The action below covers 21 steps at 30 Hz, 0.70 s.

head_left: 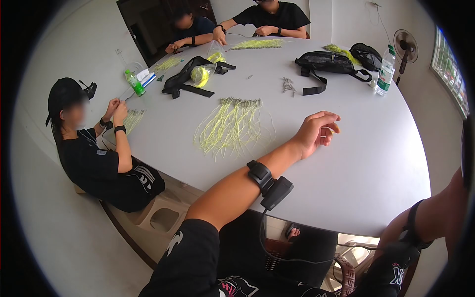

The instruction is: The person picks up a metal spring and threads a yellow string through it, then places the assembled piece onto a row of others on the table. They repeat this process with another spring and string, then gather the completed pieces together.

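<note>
My left hand [317,133] rests on its side on the pale table, with its fingers loosely curled and a little apart. I see nothing held in it. A black wristband with a box and cable is strapped to that forearm. To the left of the hand lies a spread of thin yellow-green strings [232,129], with a row of small grey metal pieces [241,102] along its far end. Several loose metal pieces [288,86] lie beyond the hand. My right arm is bent upward at the right edge; its hand is out of the frame.
A water bottle [385,72], black waist bags [324,63] and a black strap bag [185,76] stand or lie farther back. Bags of yellow string [201,75] and a green bottle [134,82] are at left. Several people sit around the table [366,163], handling strings.
</note>
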### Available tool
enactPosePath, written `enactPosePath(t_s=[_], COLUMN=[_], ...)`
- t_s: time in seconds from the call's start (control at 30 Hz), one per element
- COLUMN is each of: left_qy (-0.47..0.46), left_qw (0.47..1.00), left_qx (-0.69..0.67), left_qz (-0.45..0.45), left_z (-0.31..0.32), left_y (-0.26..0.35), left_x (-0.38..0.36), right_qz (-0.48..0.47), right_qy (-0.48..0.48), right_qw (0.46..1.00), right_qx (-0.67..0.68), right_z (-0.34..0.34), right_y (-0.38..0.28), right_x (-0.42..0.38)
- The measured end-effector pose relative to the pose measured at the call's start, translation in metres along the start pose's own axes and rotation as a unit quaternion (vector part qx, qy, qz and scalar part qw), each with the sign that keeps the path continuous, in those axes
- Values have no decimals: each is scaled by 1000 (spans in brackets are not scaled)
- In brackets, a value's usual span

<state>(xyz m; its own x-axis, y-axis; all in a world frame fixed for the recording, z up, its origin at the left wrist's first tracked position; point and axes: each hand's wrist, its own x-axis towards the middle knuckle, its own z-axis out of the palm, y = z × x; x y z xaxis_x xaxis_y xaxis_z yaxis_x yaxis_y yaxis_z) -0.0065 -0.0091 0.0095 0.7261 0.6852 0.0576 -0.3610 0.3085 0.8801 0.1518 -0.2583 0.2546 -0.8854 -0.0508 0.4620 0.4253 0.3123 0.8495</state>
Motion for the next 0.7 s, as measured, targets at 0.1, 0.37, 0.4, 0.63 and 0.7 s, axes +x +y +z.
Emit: enactPosePath(t_s=[0.1,0.37,0.4,0.63,0.7], left_qy=[3,4,2,3,16], left_qw=[1000,1000,1000,1000,999], left_qx=[0,6,11,5,-12], left_qz=[3,4,6,23,28], left_z=[0,0,0,-2,-3], left_y=[0,-2,-3,-6,-6], left_x=[1,1,1,1,3], right_qz=[133,571,616,733,721], right_qy=[110,39,0,-55,-53], right_qw=[978,754,708,452,419], right_qx=[-118,324,346,506,550], right_z=[31,162,177,213,214], right_y=[3,-33,-53,-135,-140], right_x=[-12,-86,-96,-133,-124])
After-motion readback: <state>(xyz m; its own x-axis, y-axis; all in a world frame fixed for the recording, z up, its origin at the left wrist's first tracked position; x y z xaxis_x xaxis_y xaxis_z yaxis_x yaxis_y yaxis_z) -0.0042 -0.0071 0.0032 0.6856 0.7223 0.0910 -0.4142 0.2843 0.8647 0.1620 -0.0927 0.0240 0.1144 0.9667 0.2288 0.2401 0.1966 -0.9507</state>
